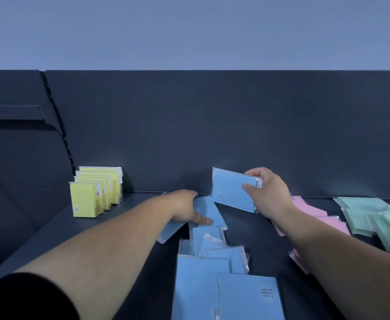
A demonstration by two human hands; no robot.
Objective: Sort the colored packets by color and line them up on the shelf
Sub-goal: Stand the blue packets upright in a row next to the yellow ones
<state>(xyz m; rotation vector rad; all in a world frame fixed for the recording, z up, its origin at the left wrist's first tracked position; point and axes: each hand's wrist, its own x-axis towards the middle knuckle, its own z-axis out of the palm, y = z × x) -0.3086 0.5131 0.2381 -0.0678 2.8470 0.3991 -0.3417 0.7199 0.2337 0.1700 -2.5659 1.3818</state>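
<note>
Packet (231, 190) held upright, long axis left-right | right hand (268, 195) pinches its end | left hand (184, 209) grips lower packet (212, 209)

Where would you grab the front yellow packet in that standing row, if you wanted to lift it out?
By its top edge, coming down from above. The front yellow packet stands upright, broad face toward the camera, with the rest of the yellow row packed close behind it. Only its top and front look free, so probably thumb in front, fingers slipped behind.
</note>
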